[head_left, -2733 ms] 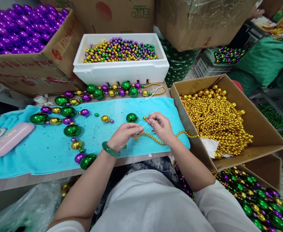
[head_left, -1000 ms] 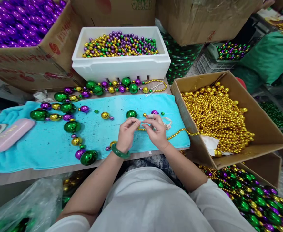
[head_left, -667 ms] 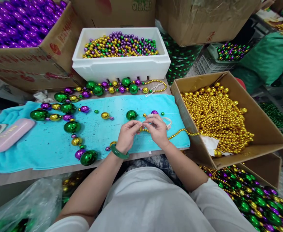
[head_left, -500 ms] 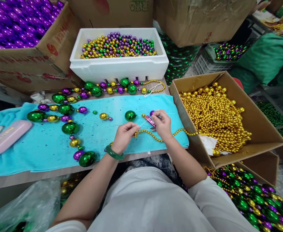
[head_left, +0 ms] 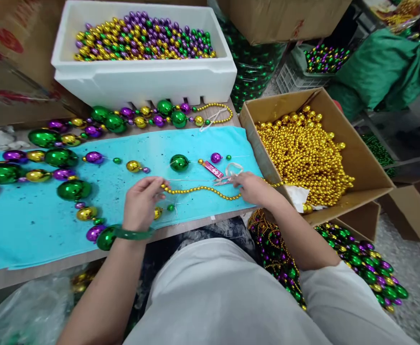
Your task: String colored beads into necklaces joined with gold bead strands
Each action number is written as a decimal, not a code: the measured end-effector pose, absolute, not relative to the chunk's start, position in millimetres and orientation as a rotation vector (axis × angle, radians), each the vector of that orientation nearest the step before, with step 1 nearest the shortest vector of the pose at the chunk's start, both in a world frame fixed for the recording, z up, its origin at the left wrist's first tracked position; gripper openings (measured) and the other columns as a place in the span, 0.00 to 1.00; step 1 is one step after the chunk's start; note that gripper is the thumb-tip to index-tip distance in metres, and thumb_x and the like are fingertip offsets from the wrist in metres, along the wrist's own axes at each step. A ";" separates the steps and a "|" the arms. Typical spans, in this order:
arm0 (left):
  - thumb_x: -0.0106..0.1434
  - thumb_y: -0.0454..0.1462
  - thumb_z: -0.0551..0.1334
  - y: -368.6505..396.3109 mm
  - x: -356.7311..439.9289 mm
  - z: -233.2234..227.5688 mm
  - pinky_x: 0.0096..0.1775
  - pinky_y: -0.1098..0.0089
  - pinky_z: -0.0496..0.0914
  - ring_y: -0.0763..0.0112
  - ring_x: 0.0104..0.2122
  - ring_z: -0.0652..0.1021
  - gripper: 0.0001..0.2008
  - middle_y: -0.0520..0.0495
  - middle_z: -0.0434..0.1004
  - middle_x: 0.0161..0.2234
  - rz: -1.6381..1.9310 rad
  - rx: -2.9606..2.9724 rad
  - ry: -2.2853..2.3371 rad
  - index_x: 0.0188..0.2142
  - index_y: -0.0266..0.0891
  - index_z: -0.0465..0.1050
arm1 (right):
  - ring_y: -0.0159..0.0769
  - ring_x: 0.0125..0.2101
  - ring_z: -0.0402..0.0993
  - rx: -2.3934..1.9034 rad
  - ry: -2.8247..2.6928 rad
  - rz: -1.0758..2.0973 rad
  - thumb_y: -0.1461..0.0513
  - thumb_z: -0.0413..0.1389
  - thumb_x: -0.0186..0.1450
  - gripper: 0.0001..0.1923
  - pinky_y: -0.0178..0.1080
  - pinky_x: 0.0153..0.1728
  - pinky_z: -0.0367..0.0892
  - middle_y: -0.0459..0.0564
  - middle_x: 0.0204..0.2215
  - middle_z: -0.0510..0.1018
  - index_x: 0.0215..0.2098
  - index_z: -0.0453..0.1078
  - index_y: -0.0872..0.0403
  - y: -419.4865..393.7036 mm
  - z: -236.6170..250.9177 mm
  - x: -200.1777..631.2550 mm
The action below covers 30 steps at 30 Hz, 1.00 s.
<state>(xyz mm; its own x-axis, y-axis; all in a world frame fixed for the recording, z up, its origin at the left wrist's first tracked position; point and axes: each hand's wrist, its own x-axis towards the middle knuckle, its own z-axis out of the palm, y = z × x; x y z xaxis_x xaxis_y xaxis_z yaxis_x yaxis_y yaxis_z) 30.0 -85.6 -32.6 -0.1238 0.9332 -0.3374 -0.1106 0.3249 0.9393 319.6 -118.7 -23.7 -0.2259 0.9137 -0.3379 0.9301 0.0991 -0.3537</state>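
Observation:
My left hand (head_left: pixel 143 201), a green bangle (head_left: pixel 134 233) on its wrist, is closed in a pinch on the end of a gold bead chain (head_left: pixel 195 189). A thin pale thread (head_left: pixel 188 180) runs from those fingers to the right, above the chain. My right hand (head_left: pixel 253 188) has its fingers closed at the handles of a pair of scissors (head_left: pixel 224 181), whose blades point left. Its palm covers part of the chain, which continues to the cardboard box. Just behind the scissors lies a pink label strip (head_left: pixel 213 169). A large green bead (head_left: pixel 179 163) rests on the towel.
A blue towel (head_left: pixel 152 143) covers the table, with bead strands (head_left: pixel 73 190) at left. Behind stands a white foam box (head_left: pixel 145 81) of mixed beads. On the right, a cardboard box (head_left: pixel 360 191) holds gold bead chains (head_left: pixel 303 163). More strands (head_left: pixel 368 268) lie below right.
My right hand has let go of the thread and moved right and down onto the scissors. My left hand still pinches near the chain's end. The view has shifted, so the table appears further left.

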 end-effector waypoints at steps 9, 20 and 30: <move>0.46 0.34 0.69 -79.2 2.7 -46.8 0.25 0.78 0.70 0.71 0.27 0.79 0.10 0.53 0.75 0.26 1.162 0.702 1.508 0.28 0.33 0.72 | 0.45 0.44 0.64 1.766 2.314 -0.309 0.64 0.48 0.65 0.11 0.42 0.40 0.54 0.56 0.40 0.74 0.42 0.71 0.55 -136.4 -40.5 340.6; 0.48 0.32 0.65 -78.1 -3.2 -42.8 0.25 0.75 0.71 0.75 0.19 0.74 0.05 0.56 0.70 0.19 1.033 0.792 1.701 0.26 0.34 0.71 | 0.32 0.27 0.65 2.232 2.507 -1.098 0.66 0.49 0.57 0.09 0.34 0.30 0.60 0.45 0.26 0.72 0.34 0.68 0.55 -132.6 -25.8 364.4; 0.56 0.41 0.60 -81.9 21.7 -43.7 0.33 0.67 0.71 0.65 0.26 0.77 0.08 0.51 0.75 0.22 0.322 1.371 1.714 0.31 0.39 0.72 | 0.32 0.28 0.69 2.237 2.629 -0.839 0.64 0.51 0.60 0.06 0.35 0.30 0.63 0.47 0.26 0.75 0.29 0.70 0.55 -128.8 22.3 379.4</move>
